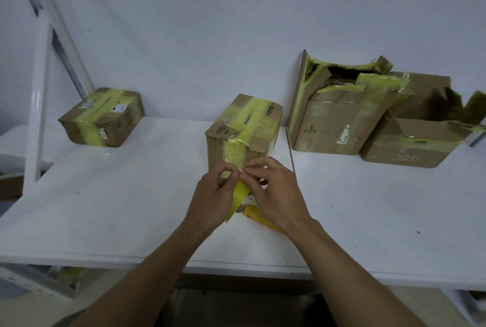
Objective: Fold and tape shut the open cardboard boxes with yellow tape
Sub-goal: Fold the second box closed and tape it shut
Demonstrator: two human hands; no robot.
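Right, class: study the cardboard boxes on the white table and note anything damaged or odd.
The tall brown cardboard box at the right rear has torn, crumpled flaps trailing ragged yellow tape; the low open cardboard box beside it has a ripped flap too.

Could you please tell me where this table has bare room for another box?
Bare table lies between the left taped box and the middle box, and in front of the open boxes. Crowded around the left hand and right hand.
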